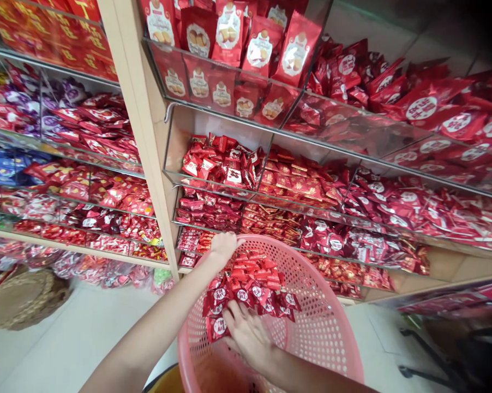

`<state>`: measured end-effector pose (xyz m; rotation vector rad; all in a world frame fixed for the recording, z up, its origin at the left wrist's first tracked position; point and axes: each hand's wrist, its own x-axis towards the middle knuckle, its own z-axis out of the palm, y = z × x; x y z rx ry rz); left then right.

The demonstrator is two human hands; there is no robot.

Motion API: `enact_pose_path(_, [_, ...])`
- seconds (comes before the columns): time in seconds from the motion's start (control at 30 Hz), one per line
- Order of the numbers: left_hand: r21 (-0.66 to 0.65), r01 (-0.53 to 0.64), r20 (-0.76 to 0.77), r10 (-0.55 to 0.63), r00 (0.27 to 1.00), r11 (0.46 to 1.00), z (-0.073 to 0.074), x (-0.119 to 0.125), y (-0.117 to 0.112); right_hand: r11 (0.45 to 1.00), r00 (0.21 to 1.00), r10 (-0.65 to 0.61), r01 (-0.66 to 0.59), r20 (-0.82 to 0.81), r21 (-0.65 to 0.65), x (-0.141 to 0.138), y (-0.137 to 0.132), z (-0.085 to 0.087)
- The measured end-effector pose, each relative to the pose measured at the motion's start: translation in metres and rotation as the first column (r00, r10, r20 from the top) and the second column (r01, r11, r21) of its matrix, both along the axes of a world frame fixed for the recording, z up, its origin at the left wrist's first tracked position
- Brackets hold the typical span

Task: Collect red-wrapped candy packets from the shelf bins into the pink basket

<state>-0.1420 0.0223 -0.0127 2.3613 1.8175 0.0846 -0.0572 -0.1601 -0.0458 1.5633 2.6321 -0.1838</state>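
Where the lower centre of the frame opens into a pink plastic basket point(319, 314), I see a heap of red packets point(243, 295) lying against its far inner wall. Those nearest the camera carry round white labels; farther back, toward the rim, smaller red packets point(254, 270) are piled behind them. I have the right hand point(248, 332) reaching in from the lower right, its fingers bent and close together over the near edge of the heap, touching the labelled packets; I cannot tell whether they pinch one. The left hand point(225, 246) is on the basket's far rim, left of the heap, with its fingers folded over the edge and holding it.

Through the basket's wall I make out rows of round and slotted holes, and a yellowish container point(166, 379) shows below its left side at the bottom edge. Beyond the rim, clear-fronted shelves point(328, 203) packed with red packets run across the centre and right. Bags with biscuit pictures point(228, 30) stand upright at upper centre, and larger red packets point(421, 107) lie at upper right. A pale wooden post point(133, 123) divides these from the left shelves point(66, 143), which hold purple, blue and red wrappers. At lower left I see a woven basket point(21, 297) on the light tiled floor point(94, 322); dark legs point(426, 352) stand at lower right.
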Motion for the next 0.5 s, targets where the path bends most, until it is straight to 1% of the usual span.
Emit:
enact_pose_path(0.07, [0.01, 0.0, 0.008, 0.0, 1.0, 1.0, 0.0, 0.0, 0.0, 1.0, 1.0, 0.004, -0.004, -0.022, 0.018, -0.003, 0.005, 0.008])
enact_pose_path(0.13, [0.009, -0.006, 0.012, 0.005, 1.0, 1.0, 0.0, 0.0, 0.0, 1.0, 0.998, 0.011, -0.01, -0.054, 0.019, -0.005, 0.016, 0.019])
enact_pose_path(0.2, [-0.008, -0.012, 0.009, 0.012, 1.0, 1.0, 0.0, 0.0, 0.001, 1.0, 0.996, -0.004, 0.006, -0.088, 0.015, -0.008, 0.033, 0.029])
enact_pose_path(0.27, [-0.023, -0.015, 0.004, 0.015, 1.0, 1.0, 0.0, 0.0, 0.001, 0.999, 0.992, -0.052, 0.052, -0.113, -0.003, -0.012, 0.053, 0.034])
enact_pose_path(0.37, [-0.019, 0.001, 0.002, -0.001, 1.0, 1.0, 0.001, -0.002, 0.001, 0.985, 0.974, -0.167, 0.157, -0.15, -0.079, -0.021, 0.078, 0.027])
enact_pose_path(0.43, [-0.002, 0.01, 0.005, -0.01, 1.0, 1.0, 0.0, -0.002, 0.001, 0.968, 0.952, -0.236, 0.211, -0.195, -0.137, -0.028, 0.086, 0.018])
enact_pose_path(0.5, [0.007, 0.008, 0.007, -0.008, 1.0, 1.0, -0.001, -0.003, 0.001, 0.955, 0.929, -0.28, 0.242, -0.242, -0.172, -0.036, 0.088, 0.01])
